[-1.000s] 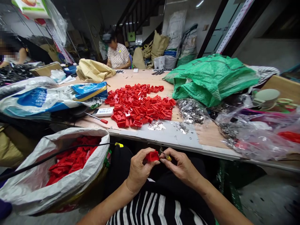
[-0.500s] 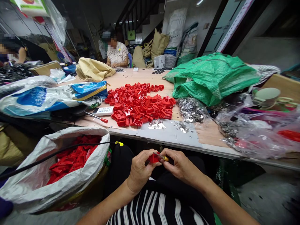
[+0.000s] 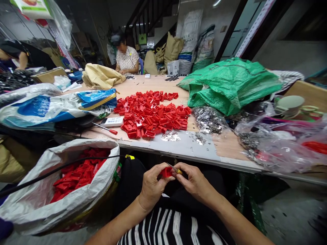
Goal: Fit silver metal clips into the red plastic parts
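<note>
Above my lap, my left hand [image 3: 152, 183] pinches a small red plastic part [image 3: 166, 172]. Close on its right, my right hand [image 3: 192, 178] grips a thin tool with a yellow handle [image 3: 178, 171], its metal shaft lying over the red part. Fingertips of both hands nearly meet at the part, and they hide its lower side. Beyond them, a heap of red parts [image 3: 155, 115] covers the middle of the table [image 3: 222, 144]. Small flat metal pieces [image 3: 171, 136] lie at the heap's near edge.
An open white sack [image 3: 28, 204] of red parts stands at left. A red-handled screwdriver [image 3: 112, 131] lies near a white box [image 3: 113, 121]. Green sacking [image 3: 230, 85] and a clear bag of metal pieces [image 3: 209, 120] are at right. One person [image 3: 127, 61] sits across; another is far left.
The tool's shaft has tilted up a little over the red part, and the part has turned slightly in my left hand. Both hands stay in nearly the same place.
</note>
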### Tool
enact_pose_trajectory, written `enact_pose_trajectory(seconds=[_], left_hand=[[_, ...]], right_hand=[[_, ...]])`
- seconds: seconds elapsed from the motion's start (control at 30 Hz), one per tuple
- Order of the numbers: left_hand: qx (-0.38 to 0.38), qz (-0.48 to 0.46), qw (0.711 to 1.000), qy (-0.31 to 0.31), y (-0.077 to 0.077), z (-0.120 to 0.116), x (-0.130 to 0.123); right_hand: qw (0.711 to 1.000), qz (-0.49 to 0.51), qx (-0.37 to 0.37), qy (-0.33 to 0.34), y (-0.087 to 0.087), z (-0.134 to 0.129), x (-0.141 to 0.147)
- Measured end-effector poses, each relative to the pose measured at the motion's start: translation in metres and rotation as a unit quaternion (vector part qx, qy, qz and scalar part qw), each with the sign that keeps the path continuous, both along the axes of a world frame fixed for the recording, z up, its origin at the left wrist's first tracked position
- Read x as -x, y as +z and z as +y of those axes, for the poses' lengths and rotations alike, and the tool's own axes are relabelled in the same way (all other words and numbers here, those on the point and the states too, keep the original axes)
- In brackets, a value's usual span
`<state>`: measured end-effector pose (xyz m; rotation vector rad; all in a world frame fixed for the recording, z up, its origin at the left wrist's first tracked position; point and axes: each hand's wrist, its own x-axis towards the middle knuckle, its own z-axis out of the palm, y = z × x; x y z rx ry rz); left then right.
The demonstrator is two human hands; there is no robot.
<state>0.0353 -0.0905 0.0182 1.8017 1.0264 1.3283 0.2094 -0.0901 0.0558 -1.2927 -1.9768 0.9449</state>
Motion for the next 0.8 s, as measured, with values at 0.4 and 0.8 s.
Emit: enact_pose_trajectory(seconds=[0.4, 0.8], left_hand=[[0.008, 0.002, 1.0, 0.025, -0.005, 0.0, -0.001], [-0.062, 0.043, 0.997, 0.011, -0.004, -0.001, 0.0]], right_hand=[[0.993, 0.075, 0.071, -0.065, -0.01, -0.004, -0.007], [0.991, 0.018, 0.091, -0.101, -0.02, -0.006, 0.001]])
